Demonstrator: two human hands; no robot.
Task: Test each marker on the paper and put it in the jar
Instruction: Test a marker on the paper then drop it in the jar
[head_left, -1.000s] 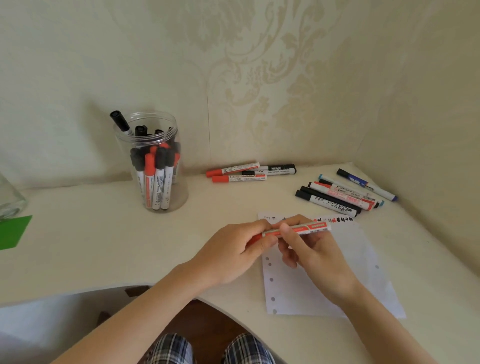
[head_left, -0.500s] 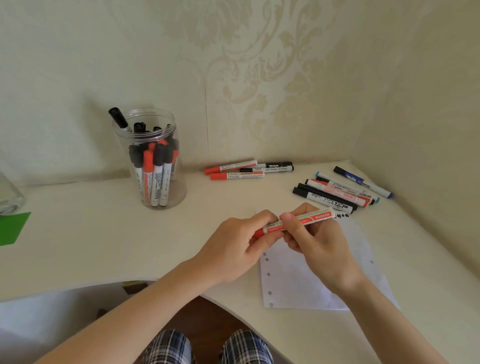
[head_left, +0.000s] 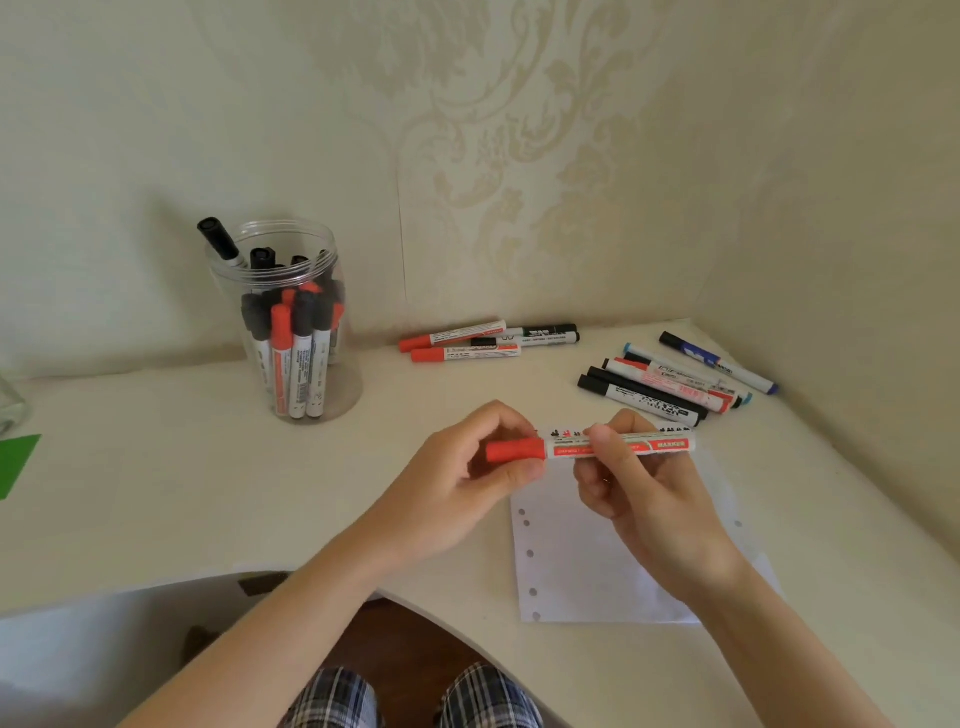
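Two hands hold one red-capped white marker (head_left: 592, 448) at frame centre: left hand (head_left: 462, 483) fingers pinch its cap, right hand (head_left: 644, 499) fingers clamp its barrel; uncapping or recapping, undetermined.

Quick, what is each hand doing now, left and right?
Left hand: pinching the red cap of the marker.
Right hand: holding the marker's barrel.

The clear plastic jar (head_left: 291, 322) is glossy and see-through — light glints on its rim. The red-capped white plastic marker (head_left: 592, 448) looks smooth, with a printed label on the barrel. The white punched sheet of paper (head_left: 576, 566) is matt and thin. The cream desk (head_left: 156, 493) has a smooth, dull finish — the pale wallpaper (head_left: 493, 130) behind shows a faintly raised floral pattern.
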